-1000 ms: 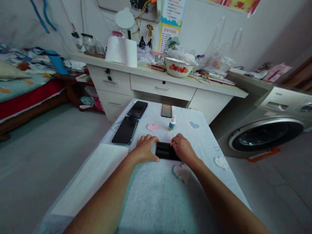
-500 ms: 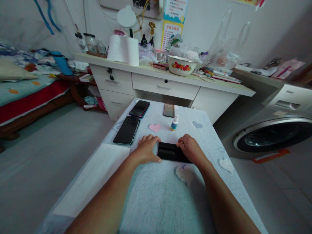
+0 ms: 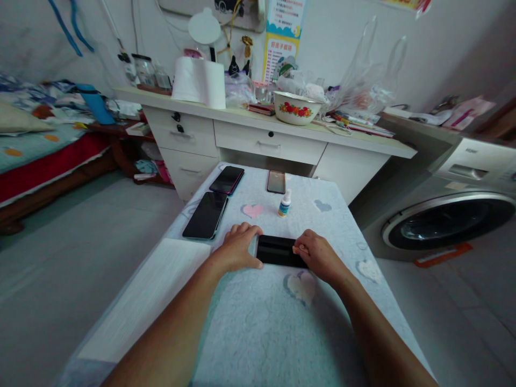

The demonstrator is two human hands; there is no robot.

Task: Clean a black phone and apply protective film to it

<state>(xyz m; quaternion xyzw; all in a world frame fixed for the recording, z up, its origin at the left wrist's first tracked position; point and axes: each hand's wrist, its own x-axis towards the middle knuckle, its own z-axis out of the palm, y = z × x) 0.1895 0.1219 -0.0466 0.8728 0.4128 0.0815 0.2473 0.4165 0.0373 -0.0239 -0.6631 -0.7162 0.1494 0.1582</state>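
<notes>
Observation: the dark phone (image 3: 278,250) lies flat on the patterned cloth (image 3: 258,333), directly between the two hands. The left hand (image 3: 237,247) is clamped on its left end, thumb at the near corner, forefinger at the far one. The right hand (image 3: 318,252) rests over the right part of the screen, its fingers drawn together; whether something small is pinched in them cannot be told.

Change: over the last second the right hand shifts rightward and toward the person, away from the far edge. More bare screen shows between the hands; the left hand keeps its hold, and the phone lies much as before.

Reading: the left hand appears to serve as the anchor while the right works across the glass.

Surroundings: a small bottle (image 3: 284,205) stands upright beyond the hands. Beyond the left hand, to its left, lies a large phone (image 3: 206,215); white paper (image 3: 149,295) lies beside the left forearm.
</notes>
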